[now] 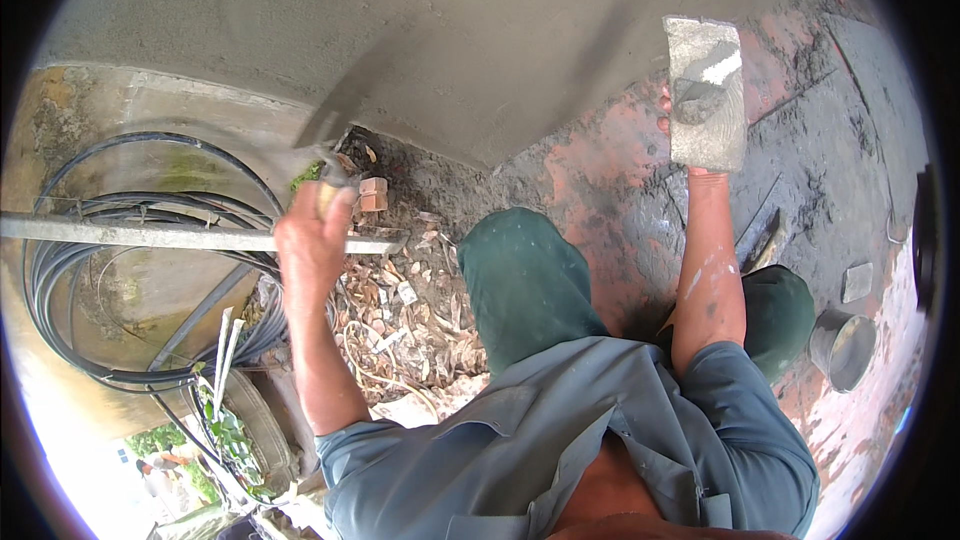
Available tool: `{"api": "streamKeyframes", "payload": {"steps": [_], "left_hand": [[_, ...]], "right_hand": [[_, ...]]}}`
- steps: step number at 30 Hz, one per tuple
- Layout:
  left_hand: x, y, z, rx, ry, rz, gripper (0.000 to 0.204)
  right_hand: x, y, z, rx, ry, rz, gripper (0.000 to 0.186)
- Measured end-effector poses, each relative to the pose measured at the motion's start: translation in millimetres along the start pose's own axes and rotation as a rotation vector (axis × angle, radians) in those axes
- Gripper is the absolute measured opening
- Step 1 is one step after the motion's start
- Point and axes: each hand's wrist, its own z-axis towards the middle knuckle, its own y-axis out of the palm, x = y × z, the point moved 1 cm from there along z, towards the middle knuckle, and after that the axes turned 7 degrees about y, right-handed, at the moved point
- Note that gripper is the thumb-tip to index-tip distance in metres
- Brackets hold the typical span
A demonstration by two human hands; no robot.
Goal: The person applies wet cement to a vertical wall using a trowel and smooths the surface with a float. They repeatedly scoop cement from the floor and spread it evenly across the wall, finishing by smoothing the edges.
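My left hand (pixel 312 238) is closed around the pale handle of a trowel (pixel 328 198). The trowel's blade points up toward a wall of wet grey plaster (pixel 500 40), and a dark blurred streak there makes its outline hard to read. Off to the right, my right hand (pixel 664 123) supports a flat, rectangular mortar board (pixel 707 145) from beneath. Only some fingertips show past the board's left edge; the rest of the hand is hidden. On top of the board sits a dab of grey mortar (pixel 698 100).
A long straight bar (pixel 150 232) crosses a coil of black cable (pixel 75 265) at left. Rubble (pixel 410 315) and broken brick (pixel 373 194) lie below the wall. At right are a mortar-smeared floor (pixel 600 180), a tool (pixel 768 242) and a round metal container (pixel 845 350).
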Motion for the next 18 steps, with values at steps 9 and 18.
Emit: {"api": "streamKeyframes", "payload": {"steps": [9, 18], "left_hand": [[14.5, -96.4, 34.3, 0.111, 0.116, -0.320, 0.037], [41.2, -147.9, 41.8, 0.618, -0.053, -0.510, 0.049]], "right_hand": [[0.7, 2.8, -3.1, 0.007, 0.002, 0.057, 0.115], [3.2, 49.6, -1.2, -0.069, -0.068, 0.056, 0.085]]}}
